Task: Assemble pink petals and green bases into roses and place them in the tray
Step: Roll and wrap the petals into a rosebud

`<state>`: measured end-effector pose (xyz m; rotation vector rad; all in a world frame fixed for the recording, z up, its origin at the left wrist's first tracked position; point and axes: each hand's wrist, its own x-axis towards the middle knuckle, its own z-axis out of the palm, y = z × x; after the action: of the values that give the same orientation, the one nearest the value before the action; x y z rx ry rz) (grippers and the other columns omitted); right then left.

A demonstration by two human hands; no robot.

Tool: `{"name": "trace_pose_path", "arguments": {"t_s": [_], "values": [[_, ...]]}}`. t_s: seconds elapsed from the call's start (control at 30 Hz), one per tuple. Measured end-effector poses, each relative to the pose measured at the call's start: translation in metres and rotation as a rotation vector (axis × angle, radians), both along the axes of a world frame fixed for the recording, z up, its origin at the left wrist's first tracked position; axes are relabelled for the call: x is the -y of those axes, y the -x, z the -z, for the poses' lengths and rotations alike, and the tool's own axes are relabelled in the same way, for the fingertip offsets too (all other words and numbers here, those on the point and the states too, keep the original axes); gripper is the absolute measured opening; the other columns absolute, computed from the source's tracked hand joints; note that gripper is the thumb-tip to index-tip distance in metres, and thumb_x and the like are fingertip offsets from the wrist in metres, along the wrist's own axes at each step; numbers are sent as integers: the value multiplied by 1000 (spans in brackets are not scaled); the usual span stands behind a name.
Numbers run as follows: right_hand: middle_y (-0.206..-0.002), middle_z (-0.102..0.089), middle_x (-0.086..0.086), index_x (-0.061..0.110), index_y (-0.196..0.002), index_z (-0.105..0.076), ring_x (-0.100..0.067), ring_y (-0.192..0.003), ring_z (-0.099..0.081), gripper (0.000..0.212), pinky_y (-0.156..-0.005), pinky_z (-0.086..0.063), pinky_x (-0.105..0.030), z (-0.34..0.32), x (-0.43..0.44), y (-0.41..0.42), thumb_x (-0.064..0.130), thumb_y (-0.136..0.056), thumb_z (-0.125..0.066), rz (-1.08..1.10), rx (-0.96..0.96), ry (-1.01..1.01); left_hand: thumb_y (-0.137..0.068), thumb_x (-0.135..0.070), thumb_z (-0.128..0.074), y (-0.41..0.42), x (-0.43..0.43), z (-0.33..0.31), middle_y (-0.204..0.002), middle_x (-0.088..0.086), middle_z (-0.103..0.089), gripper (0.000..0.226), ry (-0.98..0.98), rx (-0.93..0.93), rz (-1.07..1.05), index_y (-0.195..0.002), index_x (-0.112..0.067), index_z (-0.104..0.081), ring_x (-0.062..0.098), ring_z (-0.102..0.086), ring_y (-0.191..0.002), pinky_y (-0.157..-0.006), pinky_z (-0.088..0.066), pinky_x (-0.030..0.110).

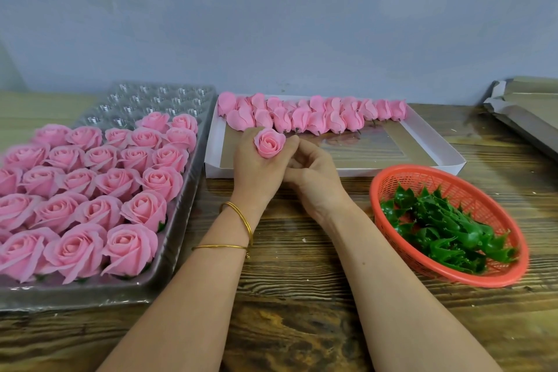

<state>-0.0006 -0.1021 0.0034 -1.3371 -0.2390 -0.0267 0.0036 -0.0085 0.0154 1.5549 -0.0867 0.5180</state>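
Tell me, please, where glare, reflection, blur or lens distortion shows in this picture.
Head view: soft, even light, faint shadows; glints on the empty clear cups of the tray; the glossy floor of the white box mirrors the pink buds; the far-right rim of the orange basket smears and the tray's sides splay, as wide lenses do; the held rose is sharp.

Soft, even, bright light; shadows faint. Glints speckle the clear tray (157,96) at 11 o'clock. Wide-angle stretching toward 9 and 3 o'clock; detail slightly soft.
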Motion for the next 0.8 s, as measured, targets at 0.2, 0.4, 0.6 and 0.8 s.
{"name": "trace_pose_path", "arguments": {"t_s": [0.2, 0.4, 0.6, 0.8], "values": [[-80, -74, 6, 13, -95, -66, -6, -75, -68, 48, -72, -55, -20, 0, 1, -1, -20, -61, -67, -20, 51, -4, -74, -19, -82, 0, 1, 1, -62, -16, -62, 25, 35, 42, 44, -68, -28, -59, 3, -58, -64, -66, -54, 30], [-74, -73, 11, 16, -96, -63, 1, -72, -66, 51, -68, -52, -16, 0, 1, 0, -29, -70, -62, -16, 85, 60, -72, -11, -83, 0, -2, 4, -63, -13, -65, 24, 107, 49, 152, -68, -26, -64, 0, -61, -62, -57, -52, 17], [-93, -72, 5, -1, -120, -60, -4, -89, -68, 53, -87, -54, -22, -1, 0, 2, -25, -73, -63, -4, 89, 88, -72, -15, -82, -1, -4, 3, -64, -10, -64, 23, 84, 42, 205, -67, -30, -65, 4, -63, -66, -60, -54, 21], [-87, -73, 7, 17, -98, -66, -9, -87, -68, 48, -82, -54, -26, -1, 0, 2, -22, -70, -68, 17, 105, 141, -81, -17, -76, 1, -1, 1, -72, 6, -60, 20, 98, 7, 205, -71, -29, -63, 19, -63, -72, -71, -60, 48]]}}
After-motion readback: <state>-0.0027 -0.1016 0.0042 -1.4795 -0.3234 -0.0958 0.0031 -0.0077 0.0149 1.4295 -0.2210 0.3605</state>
